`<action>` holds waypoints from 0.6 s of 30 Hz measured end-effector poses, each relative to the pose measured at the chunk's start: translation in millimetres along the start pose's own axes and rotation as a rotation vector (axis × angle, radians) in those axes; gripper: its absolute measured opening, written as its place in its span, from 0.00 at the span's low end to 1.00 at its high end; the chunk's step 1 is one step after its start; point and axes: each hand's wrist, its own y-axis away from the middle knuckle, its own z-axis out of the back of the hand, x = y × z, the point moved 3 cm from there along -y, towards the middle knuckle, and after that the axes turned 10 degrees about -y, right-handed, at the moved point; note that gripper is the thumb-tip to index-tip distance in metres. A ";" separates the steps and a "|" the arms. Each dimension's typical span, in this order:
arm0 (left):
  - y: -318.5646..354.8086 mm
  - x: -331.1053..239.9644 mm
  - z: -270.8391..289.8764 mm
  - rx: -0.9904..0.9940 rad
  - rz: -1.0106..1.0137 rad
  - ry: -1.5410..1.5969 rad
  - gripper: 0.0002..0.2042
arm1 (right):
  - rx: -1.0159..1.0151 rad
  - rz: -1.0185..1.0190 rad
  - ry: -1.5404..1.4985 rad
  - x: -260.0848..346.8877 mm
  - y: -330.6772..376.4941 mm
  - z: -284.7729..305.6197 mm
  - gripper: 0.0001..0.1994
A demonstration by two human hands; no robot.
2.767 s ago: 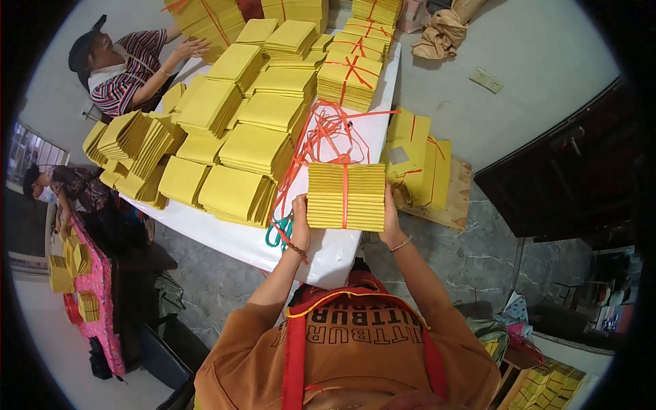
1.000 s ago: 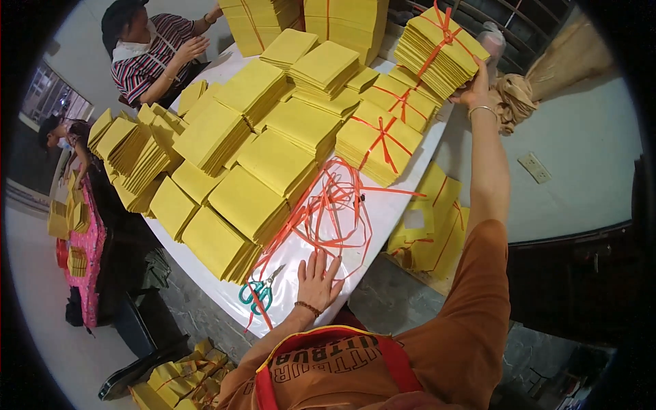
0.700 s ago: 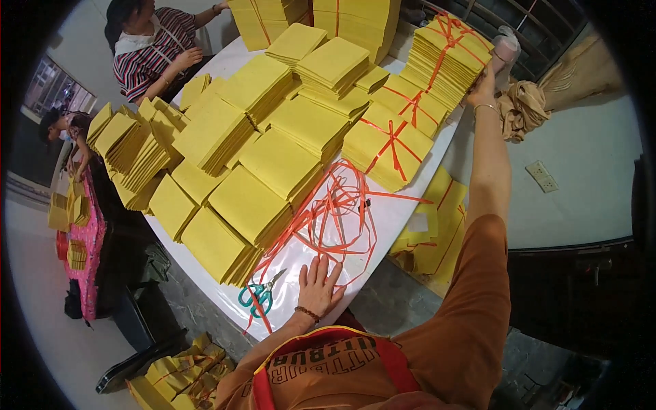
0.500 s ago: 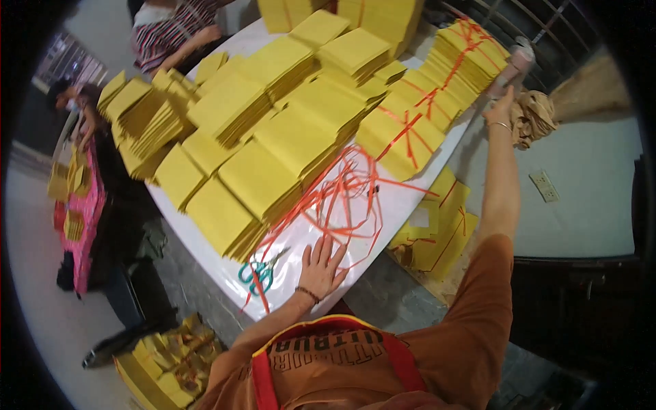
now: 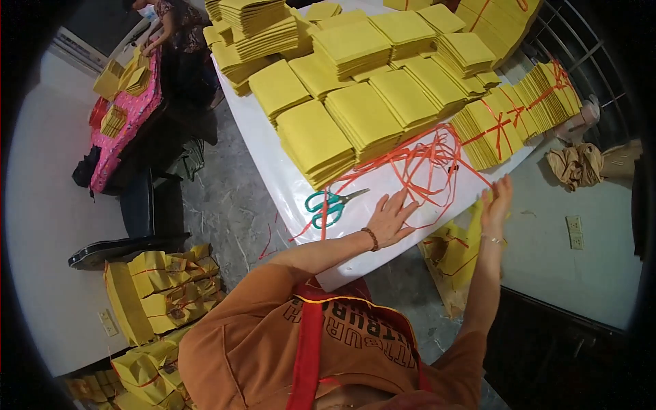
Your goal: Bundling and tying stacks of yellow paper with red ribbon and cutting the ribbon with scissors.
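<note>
My left hand (image 5: 391,222) lies palm down with fingers spread on the white tabletop (image 5: 280,179), beside a loose tangle of red plastic strapping ribbon (image 5: 430,160). To its left rest teal-handled scissors (image 5: 326,209), with a strand of ribbon crossing the handles. My right hand (image 5: 497,203) is at the right table edge, fingers stretched out, and nothing shows in it. One ribbon end runs up to its fingertips; whether they touch is unclear. Beyond the tangle stand stacks of folded yellow paper pieces (image 5: 359,113). Bundles tied with red ribbon (image 5: 495,130) line the far right edge.
Below the right edge lie more yellow bundles (image 5: 454,256). Crumpled brown paper (image 5: 575,166) and a pale pinkish container (image 5: 581,124) are at the far right. A black chair (image 5: 140,212) and heaped yellow bundles (image 5: 164,290) are on the left. Another person (image 5: 178,34) works at a pink-covered table (image 5: 147,109).
My right hand has drawn back from the pinkish container at the far right to the near table edge. My left hand stays by the ribbon. The view has swung left.
</note>
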 end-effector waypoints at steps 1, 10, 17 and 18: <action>-1.3 2.7 5.4 -0.008 -0.003 0.009 0.26 | 0.019 -0.031 -0.005 -15.7 20.4 1.0 0.23; -17.8 80.9 107.4 0.046 0.100 0.799 0.12 | -0.129 -0.221 -0.152 -96.0 153.4 9.8 0.20; -123.6 272.5 142.9 -0.177 0.802 1.183 0.33 | -0.314 -0.091 -0.274 -124.5 235.6 -6.7 0.19; -137.7 291.3 145.2 -0.189 0.808 1.190 0.32 | -0.348 -0.086 -0.303 -129.4 245.3 -11.7 0.18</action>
